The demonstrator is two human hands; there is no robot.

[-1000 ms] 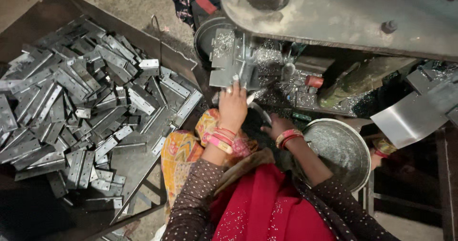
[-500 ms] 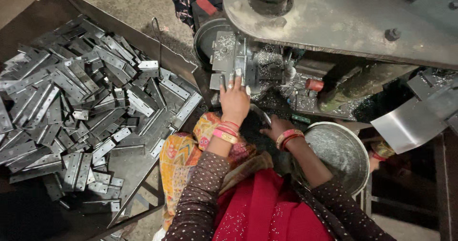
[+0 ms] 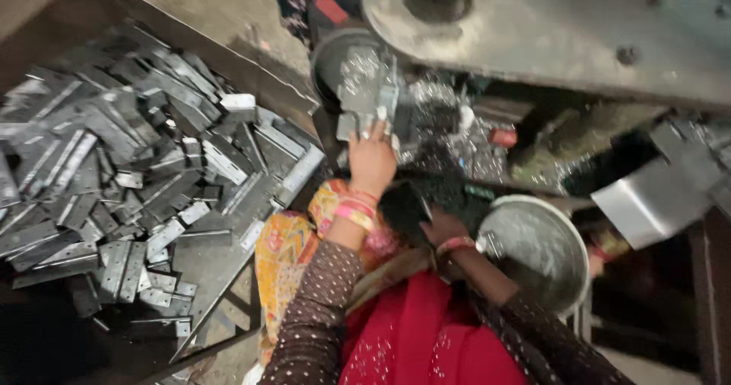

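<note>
My left hand (image 3: 371, 159) reaches up to a small grey metal plate (image 3: 356, 123) at the press machine (image 3: 548, 27), fingers closed on the plate's lower edge. My right hand (image 3: 439, 227) is low beside a round metal bowl (image 3: 533, 248), partly hidden by dark cloth; whether it holds anything cannot be told. Shiny metal swarf (image 3: 449, 122) lies around the die area in front of my left hand. Pink and red bangles sit on both wrists.
A large dark tray (image 3: 221, 278) at the left holds a heap of several flat grey metal strips (image 3: 114, 179). A bent shiny sheet (image 3: 647, 202) hangs at the right. The machine's heavy plate overhangs the top right.
My left hand has moved slightly up toward the machine with the plate. The view has shifted and blurred a little. My right hand stays by the bowl.
</note>
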